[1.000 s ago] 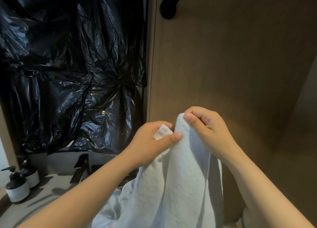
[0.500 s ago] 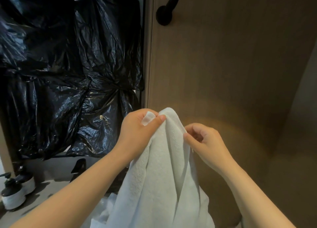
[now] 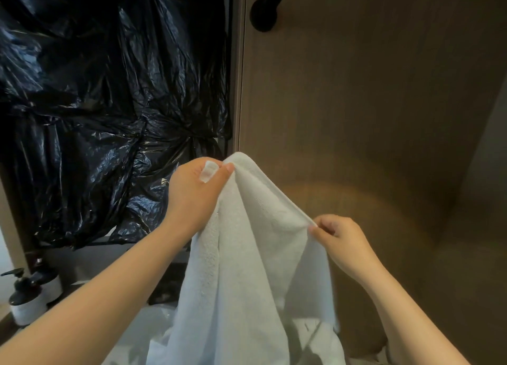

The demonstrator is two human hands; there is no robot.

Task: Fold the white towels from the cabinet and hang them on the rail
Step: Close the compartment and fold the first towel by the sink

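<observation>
A white towel [image 3: 247, 268] hangs in front of me, held up by both hands. My left hand [image 3: 196, 193] grips its top corner, with a small white label poking out between thumb and fingers. My right hand [image 3: 340, 241] pinches the towel's edge lower down and to the right, so the top hem runs taut between the two hands. The rest of the towel drapes down out of the frame. More white cloth [image 3: 315, 334] lies bunched below it. A black rail bracket [image 3: 264, 13] sits on the brown wall at the top.
Crumpled black plastic bags [image 3: 109, 104] cover the left side. A brown panel wall [image 3: 370, 104] fills the right. Two dark pump bottles [image 3: 27, 296] stand on the counter at the lower left.
My right hand has slid down and to the right along the towel's edge, away from my left hand, spreading the hem. My left hand stays at the top corner.
</observation>
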